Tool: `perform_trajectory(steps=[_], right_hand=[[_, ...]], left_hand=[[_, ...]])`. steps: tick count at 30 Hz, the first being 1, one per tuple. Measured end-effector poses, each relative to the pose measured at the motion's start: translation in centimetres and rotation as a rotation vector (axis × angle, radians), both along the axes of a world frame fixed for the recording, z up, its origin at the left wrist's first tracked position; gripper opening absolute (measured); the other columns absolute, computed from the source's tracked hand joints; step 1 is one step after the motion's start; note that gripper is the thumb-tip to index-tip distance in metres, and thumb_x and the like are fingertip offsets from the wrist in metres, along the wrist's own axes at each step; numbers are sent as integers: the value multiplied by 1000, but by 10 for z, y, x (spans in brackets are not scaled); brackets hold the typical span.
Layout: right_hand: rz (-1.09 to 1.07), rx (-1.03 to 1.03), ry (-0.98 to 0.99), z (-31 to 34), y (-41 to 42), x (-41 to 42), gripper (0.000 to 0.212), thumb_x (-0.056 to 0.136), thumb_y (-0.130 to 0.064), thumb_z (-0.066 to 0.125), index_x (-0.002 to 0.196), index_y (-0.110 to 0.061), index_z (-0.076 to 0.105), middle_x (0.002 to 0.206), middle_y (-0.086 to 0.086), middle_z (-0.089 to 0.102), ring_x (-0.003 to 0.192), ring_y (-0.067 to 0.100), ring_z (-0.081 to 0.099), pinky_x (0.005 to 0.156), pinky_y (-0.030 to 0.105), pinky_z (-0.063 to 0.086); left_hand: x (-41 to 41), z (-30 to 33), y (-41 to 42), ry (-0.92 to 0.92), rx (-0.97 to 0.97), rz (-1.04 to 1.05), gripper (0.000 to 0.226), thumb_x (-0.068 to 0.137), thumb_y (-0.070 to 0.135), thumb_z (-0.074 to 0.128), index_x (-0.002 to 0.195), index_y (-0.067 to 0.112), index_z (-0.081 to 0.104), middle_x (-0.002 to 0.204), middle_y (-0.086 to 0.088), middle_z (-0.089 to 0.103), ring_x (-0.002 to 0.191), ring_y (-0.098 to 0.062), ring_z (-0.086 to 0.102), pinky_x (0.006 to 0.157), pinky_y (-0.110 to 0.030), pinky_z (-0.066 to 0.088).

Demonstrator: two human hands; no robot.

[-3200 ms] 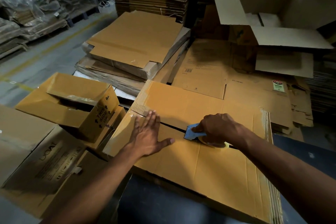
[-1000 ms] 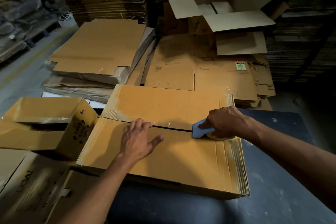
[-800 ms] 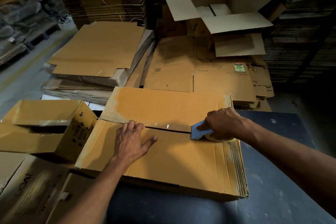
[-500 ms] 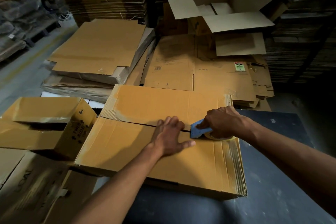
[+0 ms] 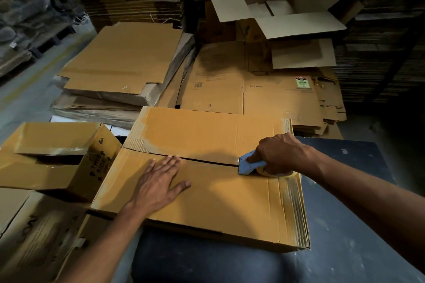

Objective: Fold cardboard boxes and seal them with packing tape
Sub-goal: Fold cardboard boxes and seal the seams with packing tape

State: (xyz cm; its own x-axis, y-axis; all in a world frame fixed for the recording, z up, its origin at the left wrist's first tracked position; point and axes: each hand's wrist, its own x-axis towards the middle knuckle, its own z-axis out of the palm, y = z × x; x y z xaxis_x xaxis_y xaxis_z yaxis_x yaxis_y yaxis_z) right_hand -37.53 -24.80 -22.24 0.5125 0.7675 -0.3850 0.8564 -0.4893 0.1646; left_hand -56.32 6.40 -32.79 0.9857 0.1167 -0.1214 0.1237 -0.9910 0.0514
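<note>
The box (image 5: 207, 181) lies on the desk's (image 5: 345, 225) left edge. The left hand (image 5: 158, 184) presses flat; the right hand (image 5: 278, 154) grips the dispenser (image 5: 247, 165). If the flaps spread, tape may wrinkle.

The flat-topped brown cardboard box (image 5: 207, 181) lies on the dark bench (image 5: 345, 225). An open-flapped smaller cardboard carton (image 5: 53, 158) sits just left of it; stacks of flattened cardboard sheets (image 5: 119, 62) lie behind both.
</note>
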Motion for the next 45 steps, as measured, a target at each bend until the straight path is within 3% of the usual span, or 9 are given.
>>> perform_trajectory(steps=[8,13,18,21,25,31,34,40,45], right_hand=[[15,-13,-1,0,3,1,54,98,-44,60,150,-47,45,119,-3,64,99,21,64,69,31,46],[29,-21,5,4,1,-2,55,99,-42,59,151,-46,42,126,-2,63,105,20,64,73,30,48],[28,-28,-3,3,2,-3,53,100,-43,58,151,-47,43,124,-2,64,102,20,64,71,30,48],[21,-49,7,3,3,-2,54,99,-45,57,151,-49,42,123,-2,62,102,21,64,72,31,49],[13,-49,22,2,3,-1,54,99,-46,57,151,-50,41,122,-3,61,101,19,63,76,32,54],[-5,-71,8,4,6,-5,53,98,-44,58,149,-50,44,126,-5,63,103,19,64,76,31,52],[-31,-67,10,6,6,-7,53,98,-44,57,149,-50,45,126,-4,63,102,19,64,72,31,48],[-50,-66,4,9,8,-13,51,99,-43,58,148,-51,46,123,-3,64,101,20,64,67,31,44],[-112,-143,35,17,12,-14,58,93,-39,67,147,-41,49,125,-2,64,107,22,64,73,33,46]], left_hand=[[3,1,-11,31,51,132,118,80,98,5,162,16,30,169,1,22,157,-14,19,128,-53,2],[4,6,-48,38,32,65,118,83,97,12,164,12,19,172,-2,7,159,-16,4,126,-52,-7],[16,7,-80,59,-29,100,125,78,100,6,163,9,21,172,-7,13,159,-18,10,128,-52,-2],[12,10,-56,15,-32,186,119,81,96,5,164,11,18,172,-7,15,159,-19,12,128,-54,3],[-10,9,7,97,46,386,119,78,97,-6,165,15,-1,173,-3,-5,159,-19,-2,125,-63,-2],[-1,13,7,119,89,366,124,77,98,-1,165,13,12,173,-9,7,159,-25,7,124,-64,-2],[9,17,-22,74,50,279,118,80,97,3,165,15,12,173,-9,3,160,-25,2,124,-63,-3],[45,10,-127,120,-158,-168,109,89,89,18,165,13,2,173,-4,-10,159,-17,-9,128,-53,-2],[49,-13,-154,15,-158,-208,109,91,87,24,165,10,4,173,-6,2,159,-16,-3,129,-51,5]])
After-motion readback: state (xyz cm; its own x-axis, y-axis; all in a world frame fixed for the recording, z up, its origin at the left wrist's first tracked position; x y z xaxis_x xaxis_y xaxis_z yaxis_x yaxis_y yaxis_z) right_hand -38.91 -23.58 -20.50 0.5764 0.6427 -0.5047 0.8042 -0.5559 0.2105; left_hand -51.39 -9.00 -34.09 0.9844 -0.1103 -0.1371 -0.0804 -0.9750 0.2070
